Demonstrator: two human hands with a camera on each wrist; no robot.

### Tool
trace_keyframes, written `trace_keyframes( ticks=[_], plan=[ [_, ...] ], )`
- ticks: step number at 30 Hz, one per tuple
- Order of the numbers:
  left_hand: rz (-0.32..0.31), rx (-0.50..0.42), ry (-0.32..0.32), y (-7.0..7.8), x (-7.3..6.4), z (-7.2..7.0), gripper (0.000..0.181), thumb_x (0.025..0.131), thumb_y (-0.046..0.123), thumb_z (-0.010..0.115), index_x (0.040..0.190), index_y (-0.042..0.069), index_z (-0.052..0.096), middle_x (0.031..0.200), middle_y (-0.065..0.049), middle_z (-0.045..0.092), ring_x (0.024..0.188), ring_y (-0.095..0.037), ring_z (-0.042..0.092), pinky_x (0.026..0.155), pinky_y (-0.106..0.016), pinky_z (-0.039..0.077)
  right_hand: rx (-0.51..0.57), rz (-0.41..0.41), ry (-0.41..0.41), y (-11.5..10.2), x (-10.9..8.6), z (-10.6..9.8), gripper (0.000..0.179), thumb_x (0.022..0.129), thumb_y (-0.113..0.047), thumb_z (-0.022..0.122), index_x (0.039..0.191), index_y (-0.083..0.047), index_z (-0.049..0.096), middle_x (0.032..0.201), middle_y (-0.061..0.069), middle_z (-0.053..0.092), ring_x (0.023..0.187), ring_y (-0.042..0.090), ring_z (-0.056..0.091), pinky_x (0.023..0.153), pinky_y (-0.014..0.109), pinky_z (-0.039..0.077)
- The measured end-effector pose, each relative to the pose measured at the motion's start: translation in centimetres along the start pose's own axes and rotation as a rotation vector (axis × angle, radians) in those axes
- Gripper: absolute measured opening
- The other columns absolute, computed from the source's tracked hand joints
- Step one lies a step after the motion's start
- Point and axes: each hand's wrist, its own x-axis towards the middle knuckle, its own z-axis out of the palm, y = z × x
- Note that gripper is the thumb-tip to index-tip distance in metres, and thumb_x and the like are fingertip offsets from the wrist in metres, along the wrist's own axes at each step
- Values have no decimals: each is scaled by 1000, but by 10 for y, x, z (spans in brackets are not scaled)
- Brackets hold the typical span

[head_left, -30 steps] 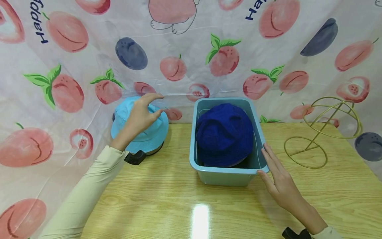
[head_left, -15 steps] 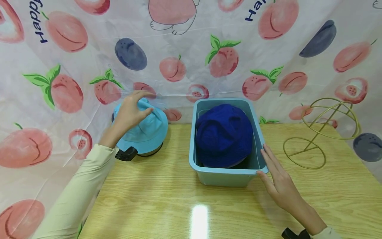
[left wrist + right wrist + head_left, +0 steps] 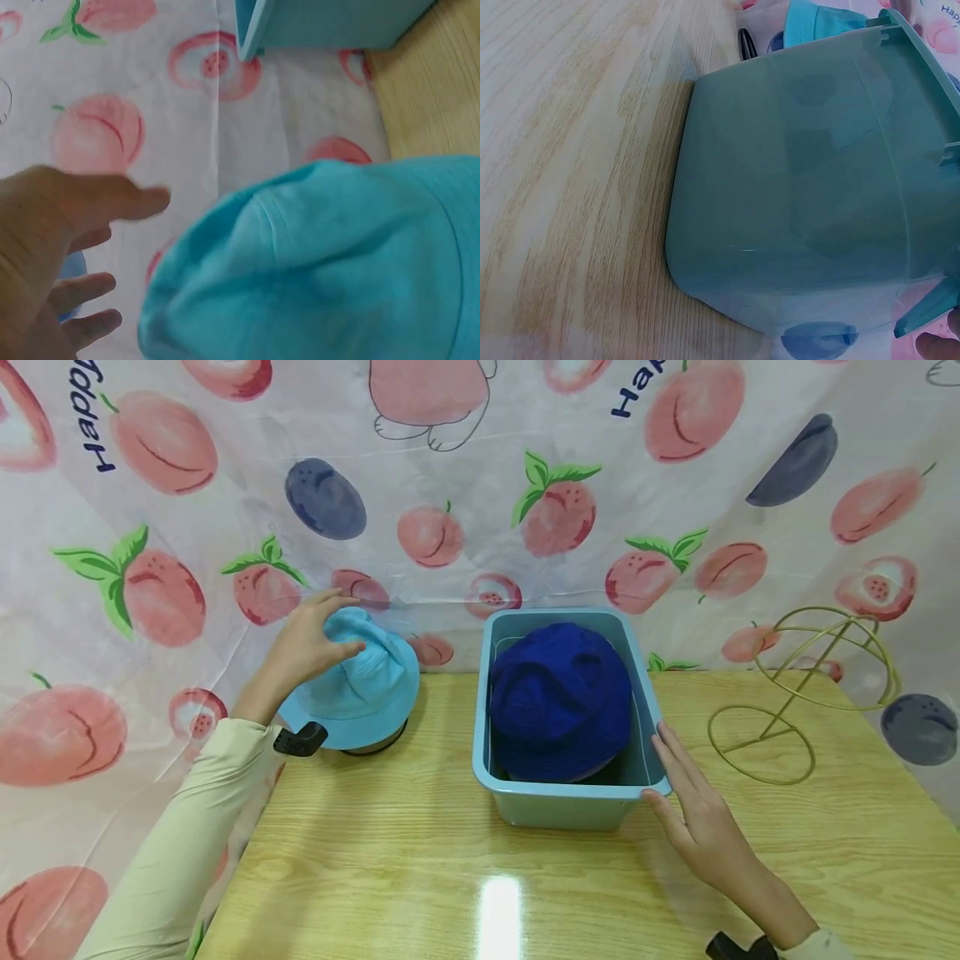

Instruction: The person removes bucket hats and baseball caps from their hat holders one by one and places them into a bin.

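Note:
A light blue bucket hat sits at the left of the table, with a beige and dark edge showing beneath its brim. My left hand hovers over the hat's left side, fingers spread and holding nothing. In the left wrist view, a gap separates the thumb from the hat's crown. A pale blue plastic bin stands mid-table, and a dark blue bucket hat fills most of it. My right hand rests its straight fingers against the bin's near right corner.
To the right of the bin, a gold wire stand with ring-shaped ends rests on the wooden table. A fruit-printed cloth hangs directly behind the table and down its left side.
My left hand has drawn back to the left from above the light blue hat, uncovering more of its crown. The right hand stays on the bin, and both hats keep their places.

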Motion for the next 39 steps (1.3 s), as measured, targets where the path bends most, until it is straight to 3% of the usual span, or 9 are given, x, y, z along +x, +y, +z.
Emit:
trace_keyframes(
  ticks=[5,10,14,19,25,31,34,37,39],
  plan=[
    [-23,81,-94,-11,-4,0,69,79,25,76,139,5,47,152,-22,21,138,-45,18,103,-65,24,3,1,0,-1,1,1,63,95,-10,57,148,0,26,154,17,21,139,24,24,107,11,15],
    [-31,137,-77,-20,-6,5,62,82,21,73,138,6,49,152,-22,24,140,-42,14,103,-64,24,6,7,4,0,1,1,62,95,-10,56,148,-1,26,154,18,22,140,23,24,107,11,15],
    [-26,144,44,-22,-7,10,50,84,10,70,131,5,57,146,-20,38,136,-41,27,98,-62,34,7,7,11,0,0,0,62,95,-10,56,148,-1,26,154,18,22,140,23,23,107,11,15],
    [-14,124,315,-27,-5,19,30,81,2,70,111,3,70,120,-13,63,108,-43,56,73,-57,47,12,-1,15,1,1,1,61,95,-12,57,148,0,27,153,18,23,139,24,24,107,12,16],
    [39,136,543,-34,1,26,14,81,-1,66,89,3,76,86,-19,70,76,-46,62,60,-57,45,11,-3,17,2,0,2,61,95,-13,57,147,0,28,153,17,23,139,24,25,107,11,16],
    [85,145,617,-35,3,27,13,78,-3,64,80,1,75,73,-19,69,66,-45,60,56,-56,43,14,-15,16,3,0,3,60,96,-15,55,147,1,27,153,18,23,139,24,25,107,12,16],
    [99,102,646,-35,4,25,14,77,-7,62,77,0,74,71,-18,69,65,-42,61,56,-51,44,18,-20,20,4,0,3,60,97,-15,55,147,1,27,153,19,23,139,24,25,107,12,16],
    [62,20,671,-35,5,20,15,78,-9,60,77,-3,73,73,-16,69,67,-35,65,58,-29,46,24,-20,23,4,0,3,60,97,-14,55,147,1,27,153,19,22,139,24,25,107,12,16],
    [0,-45,677,-36,4,16,15,81,-10,58,79,-4,72,77,-16,70,69,-30,66,60,-16,42,28,-22,26,4,-1,2,60,97,-15,55,147,1,27,153,19,22,139,24,25,107,12,16]
  ],
)
